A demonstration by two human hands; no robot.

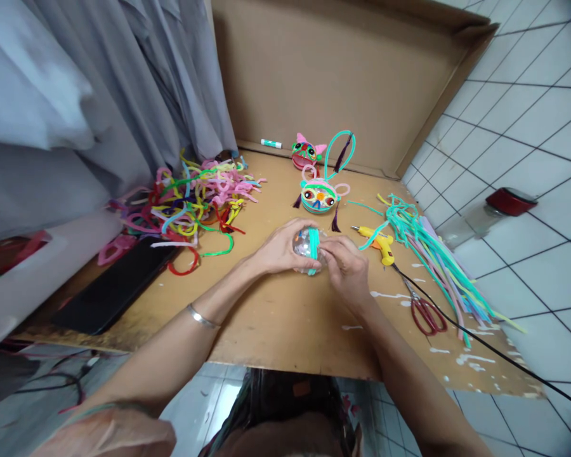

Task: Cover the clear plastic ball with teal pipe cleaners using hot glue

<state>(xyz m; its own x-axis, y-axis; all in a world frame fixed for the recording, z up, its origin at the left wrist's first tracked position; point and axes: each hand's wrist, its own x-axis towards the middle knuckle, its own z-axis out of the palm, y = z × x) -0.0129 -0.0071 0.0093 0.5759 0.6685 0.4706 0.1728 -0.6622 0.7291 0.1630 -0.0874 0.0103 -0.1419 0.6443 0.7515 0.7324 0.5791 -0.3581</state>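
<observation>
My left hand [285,246] is wrapped around a clear plastic ball [303,243] with shiny bits showing in or on it. Teal pipe cleaner [313,251] runs in rows as a band around the ball's middle. The fingers of my right hand [346,263] are pinched together at the right side of this band, against the pipe cleaner; the fingertips are partly hidden. Just beyond that hand, a teal strand [375,236] crosses a yellow hot glue gun [378,244]. Behind the ball stands a decorated lion-like head [319,195] with pink loop ears and dark tassels.
Red-handled scissors [428,316] and a bundle of pipe cleaners [438,260] lie right, near the glue gun's black cord [485,346]. Left are a heap of coloured pipe cleaners [204,190] and a black flat object [118,285]. A smaller figure [306,154] and glue stick [271,144] sit behind.
</observation>
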